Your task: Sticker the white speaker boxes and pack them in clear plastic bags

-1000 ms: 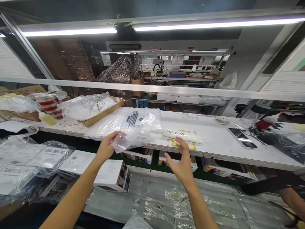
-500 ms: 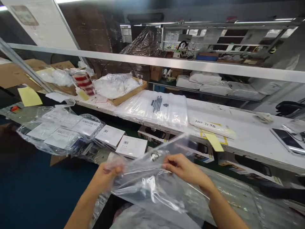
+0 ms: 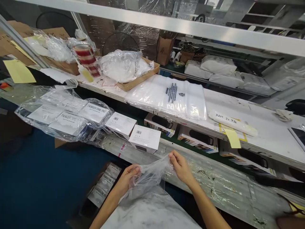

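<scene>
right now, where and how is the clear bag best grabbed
The clear bag is likely best pinched at both ends of its upper edge, coming from left and right, where the left grip and right grip hold it: it looks thin and bunches limply between them, so a single hold might let one side droop.

Left hand (image 3: 130, 174) bare, right hand (image 3: 180, 166) bare, forearms (image 3: 206, 203) uncovered as far as seen, slim, tapering toward wrists, pale grey garment (image 3: 152, 216) at lower centre, faintly mottled
</scene>
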`<control>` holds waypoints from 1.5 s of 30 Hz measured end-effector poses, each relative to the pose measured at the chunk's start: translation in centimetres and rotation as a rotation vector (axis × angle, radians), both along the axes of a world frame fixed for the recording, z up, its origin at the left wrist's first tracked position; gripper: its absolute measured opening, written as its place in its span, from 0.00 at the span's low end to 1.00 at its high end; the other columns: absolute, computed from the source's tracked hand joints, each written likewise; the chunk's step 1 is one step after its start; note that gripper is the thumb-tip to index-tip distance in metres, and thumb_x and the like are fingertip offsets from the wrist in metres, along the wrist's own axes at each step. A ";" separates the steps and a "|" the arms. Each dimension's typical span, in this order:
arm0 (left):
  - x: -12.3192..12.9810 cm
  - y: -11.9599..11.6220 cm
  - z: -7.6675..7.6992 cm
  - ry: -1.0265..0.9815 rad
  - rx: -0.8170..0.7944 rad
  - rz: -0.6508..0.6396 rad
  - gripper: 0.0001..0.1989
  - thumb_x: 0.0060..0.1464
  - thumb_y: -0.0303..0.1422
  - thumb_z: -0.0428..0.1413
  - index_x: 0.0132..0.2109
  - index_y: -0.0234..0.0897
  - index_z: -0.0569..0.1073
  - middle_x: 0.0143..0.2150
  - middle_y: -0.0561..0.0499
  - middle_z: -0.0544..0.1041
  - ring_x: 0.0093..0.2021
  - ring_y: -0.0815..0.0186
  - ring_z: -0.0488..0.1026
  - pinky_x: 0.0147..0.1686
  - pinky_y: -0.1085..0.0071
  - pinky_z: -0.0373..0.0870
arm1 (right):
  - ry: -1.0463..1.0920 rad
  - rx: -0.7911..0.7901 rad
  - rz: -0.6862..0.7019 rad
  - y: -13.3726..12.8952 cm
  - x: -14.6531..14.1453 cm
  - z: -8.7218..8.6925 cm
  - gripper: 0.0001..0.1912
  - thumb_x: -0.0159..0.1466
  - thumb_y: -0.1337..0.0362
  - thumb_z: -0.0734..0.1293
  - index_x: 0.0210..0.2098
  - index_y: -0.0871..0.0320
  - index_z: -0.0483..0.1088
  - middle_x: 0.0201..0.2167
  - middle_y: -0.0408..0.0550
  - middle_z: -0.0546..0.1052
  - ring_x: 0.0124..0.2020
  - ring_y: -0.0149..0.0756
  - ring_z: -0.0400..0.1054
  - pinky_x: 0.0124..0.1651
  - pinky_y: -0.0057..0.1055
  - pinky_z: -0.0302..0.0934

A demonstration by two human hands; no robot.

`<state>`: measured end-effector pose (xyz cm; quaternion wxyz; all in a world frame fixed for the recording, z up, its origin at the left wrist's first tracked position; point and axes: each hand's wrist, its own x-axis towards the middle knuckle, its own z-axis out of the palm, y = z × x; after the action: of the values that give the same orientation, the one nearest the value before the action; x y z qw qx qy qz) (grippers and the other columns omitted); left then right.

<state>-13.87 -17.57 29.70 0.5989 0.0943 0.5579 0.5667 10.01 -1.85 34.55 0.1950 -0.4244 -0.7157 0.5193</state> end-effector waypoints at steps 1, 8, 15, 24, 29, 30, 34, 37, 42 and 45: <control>-1.1 0.1 0.3 -0.034 0.037 0.097 0.24 0.37 0.50 0.74 0.27 0.39 0.73 0.33 0.48 0.77 0.32 0.61 0.75 0.33 0.66 0.74 | -0.048 -0.097 0.095 0.5 -0.3 0.4 0.30 0.72 0.36 0.60 0.27 0.54 0.65 0.21 0.38 0.63 0.23 0.31 0.55 0.28 0.29 0.51; -7.0 1.2 -0.1 -0.139 -0.057 0.302 0.28 0.38 0.46 0.77 0.32 0.40 0.67 0.24 0.60 0.67 0.22 0.72 0.64 0.23 0.74 0.66 | -0.043 -0.629 0.668 3.2 -1.9 1.8 0.43 0.53 0.26 0.71 0.46 0.58 0.82 0.17 0.32 0.59 0.20 0.27 0.44 0.26 0.29 0.41; -10.8 0.5 -0.9 -0.070 0.040 0.241 0.27 0.50 0.53 0.72 0.32 0.39 0.68 0.22 0.60 0.64 0.19 0.76 0.53 0.20 0.75 0.51 | 0.027 -0.335 0.510 1.6 -4.1 0.4 0.19 0.62 0.43 0.76 0.35 0.52 0.86 0.35 0.48 0.75 0.40 0.39 0.67 0.45 0.34 0.63; -12.2 2.3 -4.7 0.537 0.140 -0.172 0.26 0.57 0.57 0.63 0.31 0.38 0.74 0.34 0.47 0.75 0.38 0.60 0.74 0.44 0.65 0.72 | 0.230 -0.249 -0.440 1.7 -5.4 -6.8 0.25 0.60 0.38 0.75 0.28 0.53 0.71 0.16 0.34 0.59 0.17 0.30 0.49 0.22 0.30 0.49; -8.5 6.8 -6.4 0.671 0.253 0.113 0.27 0.65 0.58 0.55 0.52 0.39 0.78 0.65 0.39 0.74 0.69 0.51 0.69 0.70 0.58 0.62 | 0.315 -0.130 -0.660 2.6 -7.2 -9.6 0.30 0.56 0.33 0.75 0.27 0.53 0.68 0.31 0.43 0.77 0.36 0.37 0.69 0.38 0.31 0.64; -7.7 7.0 -6.5 0.646 0.244 0.118 0.28 0.67 0.57 0.54 0.58 0.40 0.76 0.66 0.39 0.73 0.70 0.52 0.68 0.70 0.58 0.61 | 0.342 -0.138 -0.686 2.9 -7.8 -10.0 0.31 0.55 0.32 0.74 0.27 0.53 0.69 0.35 0.45 0.79 0.40 0.39 0.71 0.42 0.32 0.65; -4.3 5.1 -6.3 0.555 0.171 0.122 0.28 0.69 0.53 0.54 0.67 0.43 0.72 0.70 0.42 0.72 0.71 0.51 0.67 0.70 0.57 0.64 | 0.426 -0.260 -0.732 1.9 -9.3 -11.3 0.31 0.57 0.30 0.71 0.33 0.52 0.73 0.35 0.46 0.82 0.38 0.43 0.76 0.41 0.37 0.70; -2.1 2.7 -6.1 0.554 0.146 0.104 0.25 0.68 0.52 0.56 0.62 0.41 0.76 0.69 0.41 0.72 0.69 0.50 0.69 0.68 0.57 0.65 | 0.444 -0.321 -0.767 -0.7 -7.3 -11.0 0.27 0.61 0.34 0.71 0.35 0.52 0.75 0.33 0.44 0.82 0.34 0.41 0.76 0.37 0.36 0.69; -1.8 2.3 -5.8 0.423 0.179 -0.068 0.20 0.59 0.49 0.66 0.46 0.39 0.77 0.54 0.43 0.81 0.56 0.54 0.77 0.59 0.61 0.71 | 0.391 -0.320 -0.831 -1.9 -0.5 -10.5 0.26 0.55 0.36 0.77 0.29 0.52 0.73 0.33 0.44 0.82 0.33 0.39 0.73 0.37 0.34 0.66; -4.3 5.2 -5.3 0.273 0.161 -0.186 0.26 0.46 0.50 0.73 0.33 0.40 0.68 0.34 0.53 0.77 0.34 0.65 0.73 0.37 0.70 0.70 | 0.343 -0.289 -0.829 0.2 2.0 -11.5 0.26 0.52 0.38 0.79 0.27 0.53 0.74 0.30 0.43 0.79 0.33 0.37 0.70 0.38 0.32 0.63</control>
<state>-18.17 -12.37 24.36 0.5578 0.2690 0.5759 0.5337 12.04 -1.66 23.08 0.4402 -0.6054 -0.3637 0.5545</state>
